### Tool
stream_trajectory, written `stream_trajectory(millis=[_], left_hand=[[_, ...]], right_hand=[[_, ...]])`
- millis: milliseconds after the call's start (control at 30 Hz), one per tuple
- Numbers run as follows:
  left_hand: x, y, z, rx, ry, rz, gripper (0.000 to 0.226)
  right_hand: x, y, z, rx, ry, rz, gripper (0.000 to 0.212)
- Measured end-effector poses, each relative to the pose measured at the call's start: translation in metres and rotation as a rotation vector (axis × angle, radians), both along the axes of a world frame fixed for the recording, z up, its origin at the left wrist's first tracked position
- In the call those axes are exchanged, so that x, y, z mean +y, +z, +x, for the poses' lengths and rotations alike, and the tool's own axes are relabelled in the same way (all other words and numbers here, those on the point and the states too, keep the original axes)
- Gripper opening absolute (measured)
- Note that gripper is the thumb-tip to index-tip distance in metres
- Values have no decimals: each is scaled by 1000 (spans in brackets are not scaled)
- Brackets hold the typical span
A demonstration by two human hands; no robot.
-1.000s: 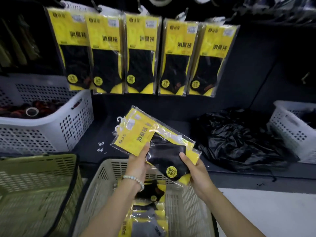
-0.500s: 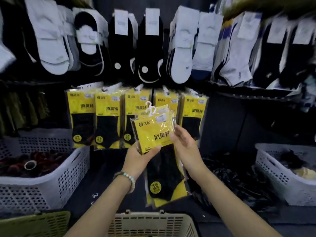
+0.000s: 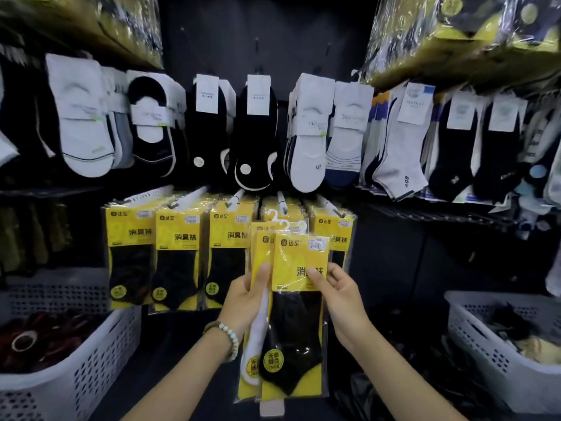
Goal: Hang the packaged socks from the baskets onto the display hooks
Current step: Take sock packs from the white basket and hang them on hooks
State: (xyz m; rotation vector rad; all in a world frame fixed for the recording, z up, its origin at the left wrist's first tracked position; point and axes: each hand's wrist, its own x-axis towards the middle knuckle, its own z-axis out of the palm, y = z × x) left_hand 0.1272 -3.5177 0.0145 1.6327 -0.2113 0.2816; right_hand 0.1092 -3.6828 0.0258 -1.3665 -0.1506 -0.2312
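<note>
Five rows of hung packs (image 3: 177,259), yellow cards with black socks under clear film, on the display hooks (image 3: 236,197) at the far wall, white-tipped prongs pointing toward me. Above them, one longer row of carded socks (image 3: 306,138): white, black and grey pairs in white paper bands. One white perforated basket (image 3: 91,354), near left, holds dark reddish goods. A second white basket (image 3: 485,338), near right, holds dark and pale items. Black plastic bag (image 3: 379,399), low, between my right arm and that basket.

In the way: the held packs (image 3: 299,268) cover most of the fourth hung row and part of the fifth.

Held packs: a small fanned stack, count uncertain, upright, nearer than the hung rows. White plastic hangers (image 3: 282,223) on top, close to the fourth hook's tip; contact not discernible. Front pack: yellow card, black sock, round yellow sticker low down. Pack behind, offset left: white sock.

My left hand (image 3: 246,296), bead bracelet (image 3: 227,335) at the wrist, grips the stack's left edge, thumb on the front. My right hand (image 3: 343,296) pinches the front pack's right edge, thumb across the printed card.
</note>
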Motion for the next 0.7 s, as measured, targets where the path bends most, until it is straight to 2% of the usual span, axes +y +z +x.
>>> stream_trajectory(millis=[200, 467, 633, 700], left_hand=[[-1, 4, 22, -11, 43, 22, 54], [1, 14, 42, -70, 155, 70, 52], [-1, 19, 51, -85, 142, 92, 56], [-1, 19, 55, -80, 161, 91, 51]], right_hand=[[-39, -10, 23, 29, -100, 37, 22], [-104, -5, 67, 89, -306, -16, 12], [-111, 9, 100, 36, -304, -98, 12], [-108, 12, 110, 5, -253, -150, 11]])
